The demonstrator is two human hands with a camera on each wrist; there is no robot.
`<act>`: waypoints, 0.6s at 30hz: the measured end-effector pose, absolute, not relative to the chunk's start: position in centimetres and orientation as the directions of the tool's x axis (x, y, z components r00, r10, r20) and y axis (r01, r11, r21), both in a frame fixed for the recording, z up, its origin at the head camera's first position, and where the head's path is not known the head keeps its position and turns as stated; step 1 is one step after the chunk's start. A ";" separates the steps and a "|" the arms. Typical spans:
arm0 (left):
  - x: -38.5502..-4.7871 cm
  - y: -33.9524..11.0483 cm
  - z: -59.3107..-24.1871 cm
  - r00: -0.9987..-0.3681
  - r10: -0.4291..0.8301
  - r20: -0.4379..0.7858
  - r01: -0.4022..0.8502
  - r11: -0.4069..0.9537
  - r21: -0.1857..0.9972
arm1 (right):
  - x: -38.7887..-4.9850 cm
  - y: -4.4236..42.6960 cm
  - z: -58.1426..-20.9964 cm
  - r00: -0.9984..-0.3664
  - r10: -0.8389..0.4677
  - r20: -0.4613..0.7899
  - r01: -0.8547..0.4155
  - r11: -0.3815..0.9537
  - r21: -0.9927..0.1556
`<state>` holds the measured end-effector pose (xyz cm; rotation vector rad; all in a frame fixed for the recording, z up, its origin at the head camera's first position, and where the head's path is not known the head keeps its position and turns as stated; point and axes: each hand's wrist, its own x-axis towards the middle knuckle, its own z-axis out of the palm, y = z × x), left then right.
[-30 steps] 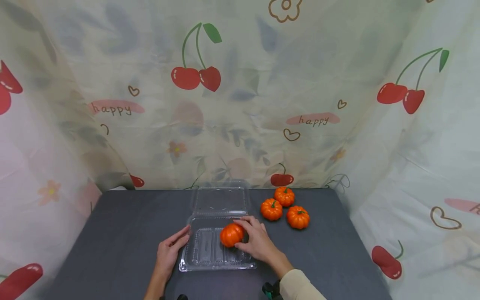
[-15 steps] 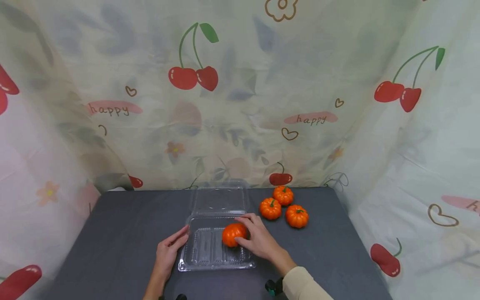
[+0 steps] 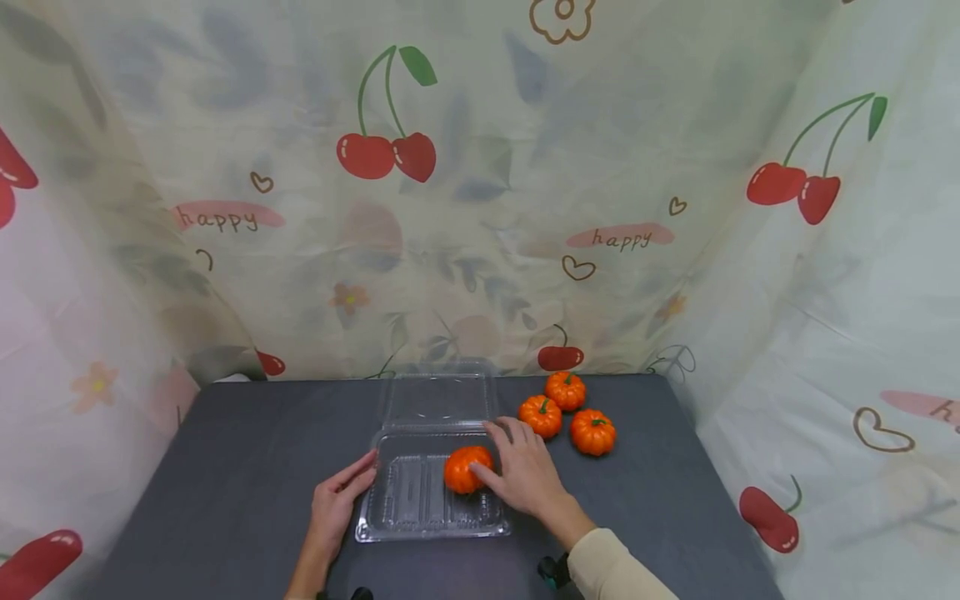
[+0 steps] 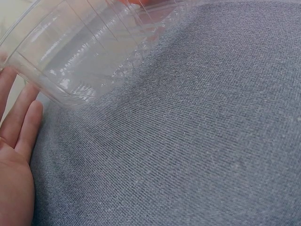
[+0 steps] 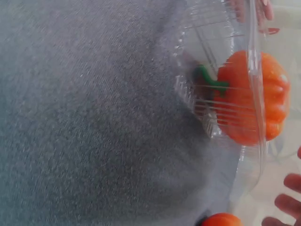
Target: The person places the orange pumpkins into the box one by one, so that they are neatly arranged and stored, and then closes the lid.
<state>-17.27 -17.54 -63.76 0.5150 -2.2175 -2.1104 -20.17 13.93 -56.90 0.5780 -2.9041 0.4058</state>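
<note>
An orange pumpkin (image 3: pixel 468 469) lies in the right half of a clear plastic container (image 3: pixel 408 500), its green stem turned down to one side in the right wrist view (image 5: pixel 214 84). My right hand (image 3: pixel 527 471) is spread at the container's right side with fingers apart; its thumb is over the pumpkin's edge in the head view, and contact cannot be told. At the container's left wall, my left hand (image 3: pixel 333 504) rests its fairly straight fingers (image 4: pixel 28 113) against the plastic.
The container's clear lid (image 3: pixel 440 400) is laid back behind it. Three small orange pumpkins (image 3: pixel 540 416) (image 3: pixel 566 391) (image 3: pixel 593 432) stand on the dark table (image 3: pixel 247 483) at the back right. A patterned curtain (image 3: pixel 465 208) hangs behind and on both sides.
The pumpkin shifted slightly right within the container and came to rest. My right hand let go of it, its fingers spreading and moving up and right. My left hand stayed in place.
</note>
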 end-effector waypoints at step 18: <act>-17.2 -17.6 -63.9 -0.946 -0.262 -0.190 -0.197 0.000 0.980 | -22.2 16.8 -58.0 -0.943 -0.208 0.261 -0.263 0.944 -0.198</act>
